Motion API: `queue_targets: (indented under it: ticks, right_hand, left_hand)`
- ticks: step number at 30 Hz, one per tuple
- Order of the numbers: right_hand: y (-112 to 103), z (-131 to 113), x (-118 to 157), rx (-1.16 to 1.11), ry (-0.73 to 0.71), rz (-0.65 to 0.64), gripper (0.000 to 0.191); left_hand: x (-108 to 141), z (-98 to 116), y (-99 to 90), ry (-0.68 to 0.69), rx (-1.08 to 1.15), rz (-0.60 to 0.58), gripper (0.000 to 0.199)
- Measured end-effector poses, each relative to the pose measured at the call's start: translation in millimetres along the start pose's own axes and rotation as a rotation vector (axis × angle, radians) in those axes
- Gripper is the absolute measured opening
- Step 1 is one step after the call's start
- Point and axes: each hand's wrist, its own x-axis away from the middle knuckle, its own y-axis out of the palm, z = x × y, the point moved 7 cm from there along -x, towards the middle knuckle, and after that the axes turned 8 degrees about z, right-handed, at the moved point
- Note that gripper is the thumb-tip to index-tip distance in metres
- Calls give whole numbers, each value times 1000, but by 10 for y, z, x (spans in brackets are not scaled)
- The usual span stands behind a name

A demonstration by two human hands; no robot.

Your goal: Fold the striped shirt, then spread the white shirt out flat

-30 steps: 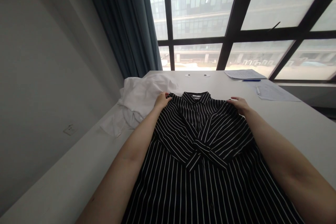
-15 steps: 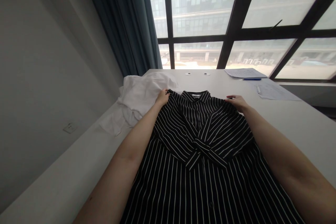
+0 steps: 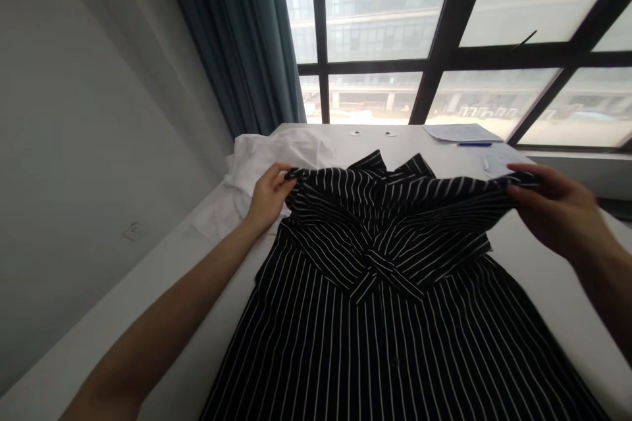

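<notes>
white table (image 3: 553,276) by a window (image 3: 380,6), both hands' fingers (image 3: 280,179) pinching a striped shirt (image 3: 365,335).

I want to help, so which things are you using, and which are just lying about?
Using:
- black striped shirt
- left hand, holding it
- right hand, holding it
- table, under it

Just lying about:
- white cloth
- papers
- blue pen

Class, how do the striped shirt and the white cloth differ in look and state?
The striped shirt is black with pale stripes; the white cloth looks plain. The shirt is mostly spread, its upper part held by the left hand and right hand; the cloth lies heaped. Both are on the table.
</notes>
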Motion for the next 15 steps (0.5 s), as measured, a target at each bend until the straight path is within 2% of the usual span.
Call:
queue_targets:
  ticks: [1,3,5,7,9,11,13,15]
  right_hand:
    - [-212,7,193,50,24,28,39]
    - [-685,189,580,286,108,84,34]
    - [-1087,481,943,502,131,38,26]
    - [-1331,843,1275,578,171,-117,24]
    - [-1429,1132,1563,640,200,-294,25]
    - [-1387,1235,1776,670,172,-449,27]
    - [-1265,1175,1904,697,127,-560,30]
    - [-1123,1010,1944,753,77,-594,30]
  left_hand:
    - [229,26,-146,-16,-32,-5,23]
    - [709,11,-399,-73,-93,-47,23]
    - [1175,-74,-562,-157,-116,-150,22]
    - [1583,-172,-630,-224,-112,-304,19]
    - [1895,-241,-647,-237,-142,-466,17]
    - [2097,-264,-650,-201,-222,-612,16]
    - [2193,-229,-658,-132,-325,-720,19]
    - [2209,-129,-650,-48,-403,-786,33]
